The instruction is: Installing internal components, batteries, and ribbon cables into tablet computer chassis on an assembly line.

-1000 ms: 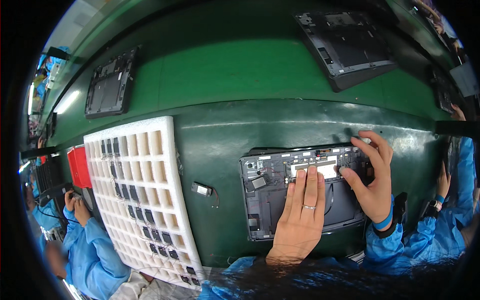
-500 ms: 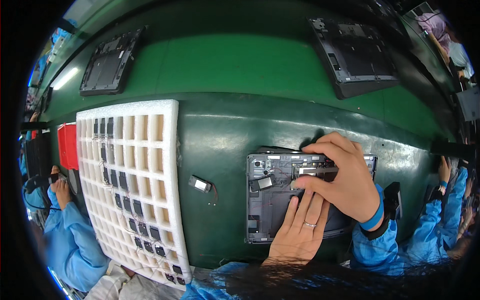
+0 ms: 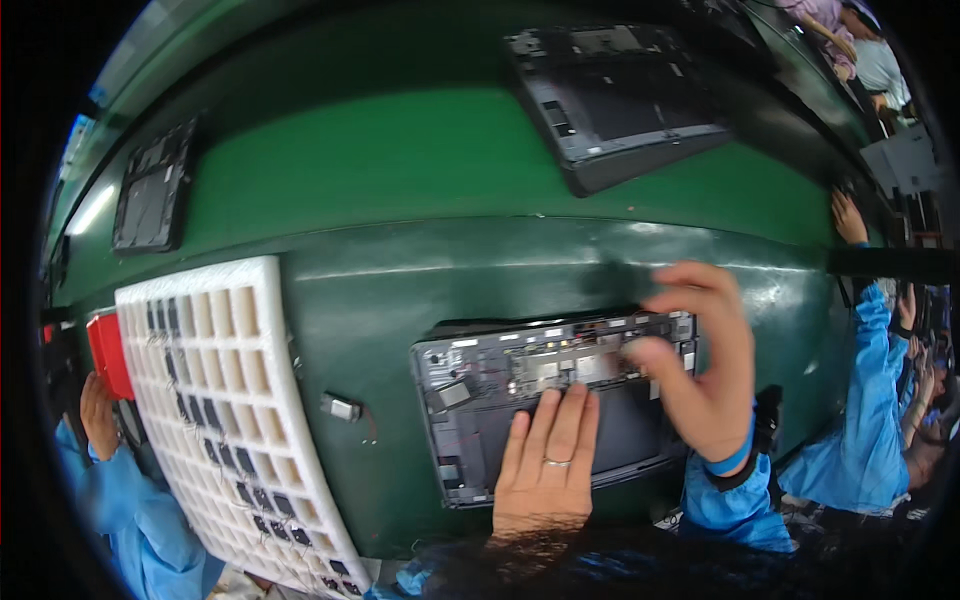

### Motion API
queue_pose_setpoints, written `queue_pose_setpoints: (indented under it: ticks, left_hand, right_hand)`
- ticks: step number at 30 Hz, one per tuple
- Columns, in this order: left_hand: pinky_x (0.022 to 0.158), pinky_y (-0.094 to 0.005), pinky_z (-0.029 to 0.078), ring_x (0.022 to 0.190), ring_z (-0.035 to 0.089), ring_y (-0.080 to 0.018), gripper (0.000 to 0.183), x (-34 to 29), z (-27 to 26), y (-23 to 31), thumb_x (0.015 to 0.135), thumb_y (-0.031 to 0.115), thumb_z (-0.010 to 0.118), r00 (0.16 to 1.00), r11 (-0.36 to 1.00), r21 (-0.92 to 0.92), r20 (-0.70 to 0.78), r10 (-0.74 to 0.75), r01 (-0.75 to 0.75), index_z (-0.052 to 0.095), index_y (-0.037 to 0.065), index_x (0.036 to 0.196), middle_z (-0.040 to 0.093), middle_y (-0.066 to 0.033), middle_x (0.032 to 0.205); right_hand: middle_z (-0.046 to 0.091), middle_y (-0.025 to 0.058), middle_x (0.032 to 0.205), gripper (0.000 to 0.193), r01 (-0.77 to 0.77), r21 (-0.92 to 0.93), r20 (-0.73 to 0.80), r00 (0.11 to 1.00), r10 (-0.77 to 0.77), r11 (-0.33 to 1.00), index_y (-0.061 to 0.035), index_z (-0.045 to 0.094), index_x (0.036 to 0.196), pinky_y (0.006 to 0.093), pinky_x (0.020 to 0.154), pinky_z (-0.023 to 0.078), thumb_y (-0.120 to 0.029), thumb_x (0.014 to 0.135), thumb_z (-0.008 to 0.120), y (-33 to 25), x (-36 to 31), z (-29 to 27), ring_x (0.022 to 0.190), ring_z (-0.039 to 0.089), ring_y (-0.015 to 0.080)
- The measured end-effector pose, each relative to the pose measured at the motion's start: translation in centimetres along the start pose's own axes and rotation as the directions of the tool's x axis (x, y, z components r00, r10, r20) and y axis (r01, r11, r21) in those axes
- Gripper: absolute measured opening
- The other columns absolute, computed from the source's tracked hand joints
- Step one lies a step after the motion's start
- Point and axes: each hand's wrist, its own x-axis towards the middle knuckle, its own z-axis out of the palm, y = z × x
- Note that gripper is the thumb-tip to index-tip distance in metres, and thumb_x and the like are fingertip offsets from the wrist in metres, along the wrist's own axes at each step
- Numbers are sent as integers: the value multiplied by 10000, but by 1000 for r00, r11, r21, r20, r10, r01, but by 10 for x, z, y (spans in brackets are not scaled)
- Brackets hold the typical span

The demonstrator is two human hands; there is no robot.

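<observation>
An uncovered dark tablet-like device (image 3: 620,455) lies on the green bench in front of me, its circuit board and silver metal plates (image 3: 570,366) showing along the far side. My left hand (image 3: 548,450) rests flat on the device, fingers stretched out, tips at the near edge of the plates. Above its far right part hovers my right hand (image 3: 705,365), slightly blurred, thumb and fingers apart with nothing visible between them. A small black-and-silver module (image 3: 453,395) sits at the device's left end. Left of the device, a similar loose module (image 3: 342,406) with thin wires lies on the bench.
A white foam tray (image 3: 283,400) with rows of pockets holds several small black wired parts at left. Beyond it is a red bin (image 3: 108,355). Two more opened devices (image 3: 630,110) (image 3: 155,195) lie on the brighter green strip. Co-workers' blue sleeves (image 3: 858,390) show at both sides.
My right hand has lifted off the metal plates and its fingers have spread apart. My left hand stays on the device. The whole view has shifted, so the bench items appear further left.
</observation>
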Motion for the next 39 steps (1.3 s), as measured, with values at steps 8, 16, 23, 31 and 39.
queue_pose_setpoints:
  ticks: [8,16,23,31,39]
  left_hand:
    - [1147,-567,318,1371,478,-347,686,23,-5,3,869,35,728,995,995,24,-20,-99,100,588,69,1540,504,-130,1558]
    - [1203,-517,356,1336,557,-203,423,16,20,-1,993,164,681,989,958,253,-98,-114,136,708,245,1407,585,54,1509]
    - [1208,-538,454,1325,624,-261,425,5,30,0,966,142,777,984,963,228,-135,-118,146,733,223,1381,643,-3,1479]
    - [1214,-542,453,1309,638,-269,419,6,32,0,958,148,786,979,961,227,-166,-120,157,741,210,1370,653,-14,1460]
    - [1200,-535,462,1291,646,-264,397,10,37,5,957,144,781,971,965,218,-221,-97,146,753,212,1347,678,-13,1426]
  right_hand:
    - [637,136,1337,349,191,-296,224,966,-127,936,-91,708,1010,566,1074,438,-220,771,927,39,-35,-34,1222,582,370]
    - [587,180,1382,289,111,-230,171,983,-72,967,-81,676,998,573,1085,419,-119,793,876,37,-39,-18,1248,544,421]
    - [564,196,1436,345,6,-198,167,985,28,980,-89,661,1057,530,1055,432,-84,793,884,34,-41,-19,1259,532,446]
    - [548,204,1500,365,46,-75,270,962,-25,996,-113,669,1051,571,1138,399,-128,779,912,44,-42,-35,1351,510,470]
    - [648,144,1402,325,166,-216,230,966,-115,962,-119,700,1013,611,1134,420,-244,800,912,46,-44,-37,1328,575,411]
